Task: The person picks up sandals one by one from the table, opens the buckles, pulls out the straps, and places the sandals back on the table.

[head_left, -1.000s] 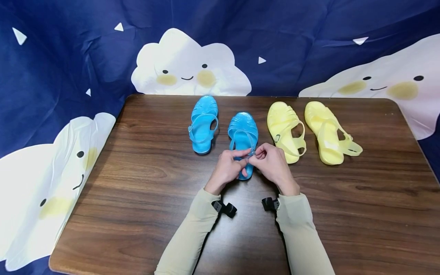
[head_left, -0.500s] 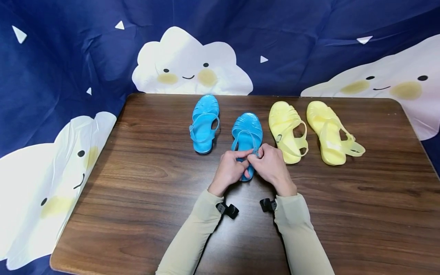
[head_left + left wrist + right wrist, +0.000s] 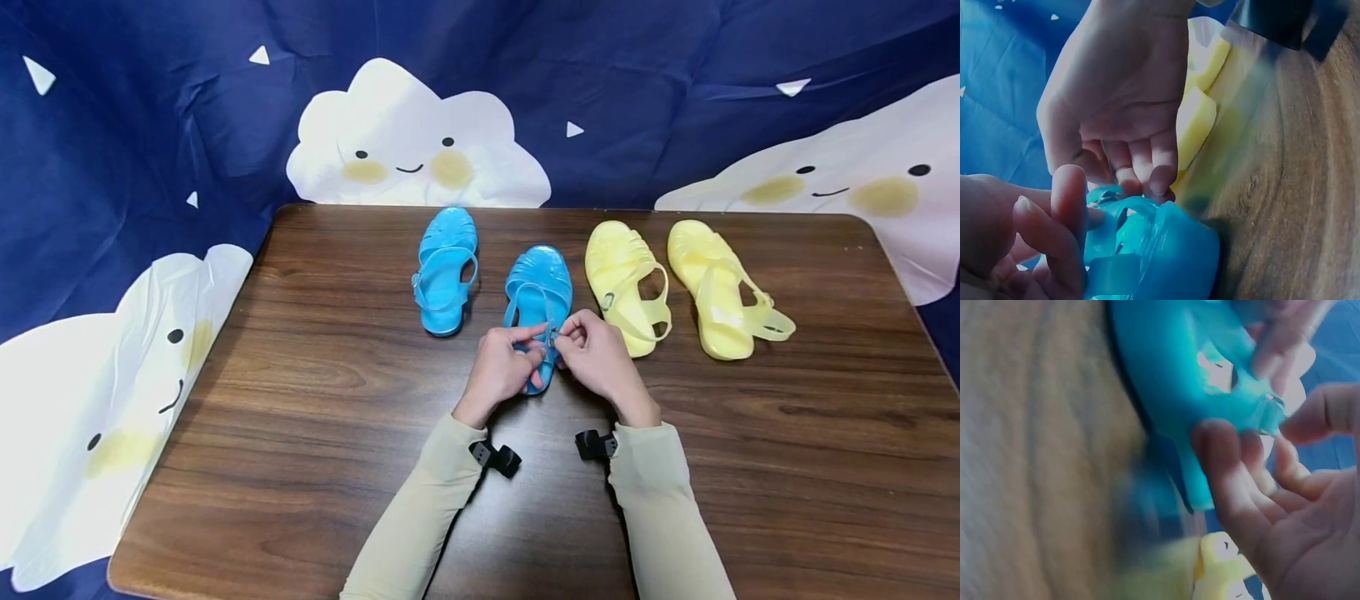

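A blue jelly sandal [image 3: 538, 271] lies on the table, toe pointing away, between both hands. My left hand [image 3: 497, 368] pinches its ankle strap above the heel; in the left wrist view the blue strap [image 3: 1105, 234] passes by the left fingers. From the right side, my right hand [image 3: 602, 360] pinches the strap end at the small metal buckle [image 3: 1274, 398]. The fingers partly cover the buckle, so how the strap sits in it is hard to tell. The other blue sandal [image 3: 447, 279], its strap looped over the heel, lies to the left.
Two yellow jelly sandals stand to the right: the nearer yellow sandal [image 3: 618, 258] is close to my right hand, the farther yellow sandal [image 3: 716, 304] beyond it. The brown wooden table [image 3: 300, 400] ends at the back against a blue cloud-print cloth [image 3: 600, 50].
The blue sandal under my hands shifted slightly right early on. My right hand first moved in toward the left fingers, then drew back a little right, uncovering the buckle. My left hand keeps its hold.
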A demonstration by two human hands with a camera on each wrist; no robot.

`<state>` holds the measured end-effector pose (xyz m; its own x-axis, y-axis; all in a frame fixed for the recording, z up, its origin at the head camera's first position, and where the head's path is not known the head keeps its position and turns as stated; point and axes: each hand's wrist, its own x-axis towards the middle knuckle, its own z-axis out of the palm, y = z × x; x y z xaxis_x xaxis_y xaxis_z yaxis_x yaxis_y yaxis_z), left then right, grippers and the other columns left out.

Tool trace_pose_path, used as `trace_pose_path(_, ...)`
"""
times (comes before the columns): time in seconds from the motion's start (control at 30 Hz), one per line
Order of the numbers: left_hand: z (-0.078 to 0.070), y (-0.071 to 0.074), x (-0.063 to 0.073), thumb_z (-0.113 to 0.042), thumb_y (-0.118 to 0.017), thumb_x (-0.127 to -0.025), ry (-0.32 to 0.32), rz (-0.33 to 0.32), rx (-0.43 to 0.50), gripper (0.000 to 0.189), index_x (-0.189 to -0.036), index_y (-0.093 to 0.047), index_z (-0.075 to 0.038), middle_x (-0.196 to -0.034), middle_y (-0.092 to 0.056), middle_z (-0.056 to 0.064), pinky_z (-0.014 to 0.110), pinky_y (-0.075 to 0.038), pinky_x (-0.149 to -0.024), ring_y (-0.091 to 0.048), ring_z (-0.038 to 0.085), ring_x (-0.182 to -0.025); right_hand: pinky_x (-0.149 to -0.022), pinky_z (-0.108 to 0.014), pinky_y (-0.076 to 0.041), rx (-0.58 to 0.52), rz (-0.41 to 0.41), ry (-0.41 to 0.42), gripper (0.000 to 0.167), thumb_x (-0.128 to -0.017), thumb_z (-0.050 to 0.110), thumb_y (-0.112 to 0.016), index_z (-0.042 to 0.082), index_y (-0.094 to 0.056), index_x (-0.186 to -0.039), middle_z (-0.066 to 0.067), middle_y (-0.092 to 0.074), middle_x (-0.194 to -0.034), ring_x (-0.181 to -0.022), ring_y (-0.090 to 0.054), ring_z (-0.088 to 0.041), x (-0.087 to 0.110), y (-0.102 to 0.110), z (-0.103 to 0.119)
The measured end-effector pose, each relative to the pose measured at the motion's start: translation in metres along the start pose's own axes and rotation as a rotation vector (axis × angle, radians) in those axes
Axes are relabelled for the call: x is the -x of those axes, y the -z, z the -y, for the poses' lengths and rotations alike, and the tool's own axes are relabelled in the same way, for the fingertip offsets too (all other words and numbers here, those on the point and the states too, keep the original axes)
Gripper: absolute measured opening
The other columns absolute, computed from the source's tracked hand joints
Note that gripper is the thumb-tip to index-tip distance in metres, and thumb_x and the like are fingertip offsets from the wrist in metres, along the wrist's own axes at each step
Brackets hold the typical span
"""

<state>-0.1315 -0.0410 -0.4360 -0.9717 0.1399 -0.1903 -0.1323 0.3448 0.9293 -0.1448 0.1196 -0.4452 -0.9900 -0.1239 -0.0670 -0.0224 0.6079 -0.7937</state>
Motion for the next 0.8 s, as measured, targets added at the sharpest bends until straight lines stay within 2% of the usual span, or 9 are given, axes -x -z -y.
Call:
trace_pose_path(0.13,0.0004,0.0011,-0.0013,-0.003,-0.063,-0.089,0.020,0.012,0.008,0.032,-0.120,-0.068,-0.008,-0.089,-0.072,0.007,0.025,-0.050,-0.045,-0.058,0.006,-0.043,-0.064,-0.023,-0.050,-0.067,0.088,-0.011,0.020,-0.089,0.017,-0.060,0.005,-0.058,-0.104,-0.009,-0.067,-0.089,-0.073,-0.065,-0.015,0.0006,0.0054,-0.0022)
trace_pose_path(0.23,0.0001,0.0021,-0.0021,-0.004,-0.064,-0.088,0.026,0.018,0.011,0.033,-0.121,-0.067,-0.007,-0.089,-0.073,0.007,0.024,-0.050,-0.044,-0.058,0.006,-0.043,-0.063,-0.023,-0.051,-0.075,0.112,0.005,0.025,-0.089,0.021,-0.064,0.004,-0.059,-0.107,-0.009,-0.067,-0.092,-0.074,-0.062,-0.016,0.0011,0.0069,-0.0025)
trace_pose_path(0.53,-0.0038,0.0057,-0.0011,-0.006,-0.064,-0.087,0.045,0.015,0.007,0.042,-0.128,-0.060,-0.007,-0.083,-0.073,0.006,0.025,-0.050,-0.045,-0.058,0.008,-0.042,-0.060,-0.024,-0.052,-0.142,0.112,0.107,0.019,-0.093,0.015,-0.064,0.004,-0.066,-0.108,-0.011,-0.069,-0.089,-0.075,-0.066,-0.026,0.0024,0.0045,-0.0009)
trace_pose_path(0.7,-0.0049,0.0061,0.0002,-0.012,-0.061,-0.090,0.033,0.002,0.003,0.039,-0.129,-0.059,-0.005,-0.074,-0.072,0.010,0.027,-0.051,-0.045,-0.058,0.009,-0.040,-0.062,-0.023,-0.051,-0.144,0.108,0.108,0.019,-0.093,0.014,-0.062,0.006,-0.068,-0.110,-0.011,-0.069,-0.090,-0.077,-0.065,-0.025,0.0018,0.0027,-0.0008)
trace_pose_path(0.8,-0.0047,0.0063,0.0004,-0.016,-0.059,-0.094,0.045,0.004,0.042,0.035,-0.127,-0.059,-0.005,-0.068,-0.069,0.013,0.027,-0.049,-0.044,-0.057,0.011,-0.040,-0.063,-0.023,-0.051,-0.158,0.127,0.099,0.022,-0.094,0.014,-0.061,0.006,-0.067,-0.113,-0.012,-0.070,-0.094,-0.079,-0.068,-0.025,0.0023,0.0035,-0.0003)
